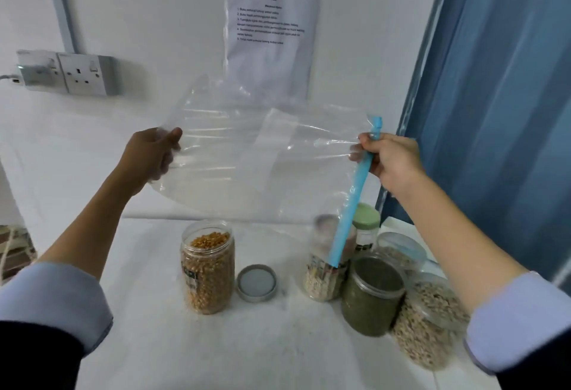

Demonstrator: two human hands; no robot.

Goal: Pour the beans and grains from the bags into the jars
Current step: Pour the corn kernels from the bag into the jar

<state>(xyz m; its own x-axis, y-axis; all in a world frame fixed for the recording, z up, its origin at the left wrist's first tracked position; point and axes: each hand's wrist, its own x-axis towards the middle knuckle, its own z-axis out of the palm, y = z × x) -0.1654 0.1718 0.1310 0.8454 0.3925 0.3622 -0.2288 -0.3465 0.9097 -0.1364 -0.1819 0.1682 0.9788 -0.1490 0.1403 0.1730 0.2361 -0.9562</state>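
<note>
A large clear plastic bag (247, 161), with nothing visible inside, is stretched flat in the air above the table. My left hand (151, 154) pinches its bottom corner on the left. My right hand (392, 161) grips its blue zip strip (355, 198) on the right; the strip hangs down toward the jars. Below stands an uncapped jar of yellow corn kernels (207, 269), its grey lid (256, 283) lying beside it.
On the white table (216, 352) at the right cluster a jar of oats (324, 281), a jar of green beans (372, 297), a jar of pale grains (429, 328), a green-capped jar (366, 229) and another container (401, 250). A blue curtain (500, 96) hangs on the right.
</note>
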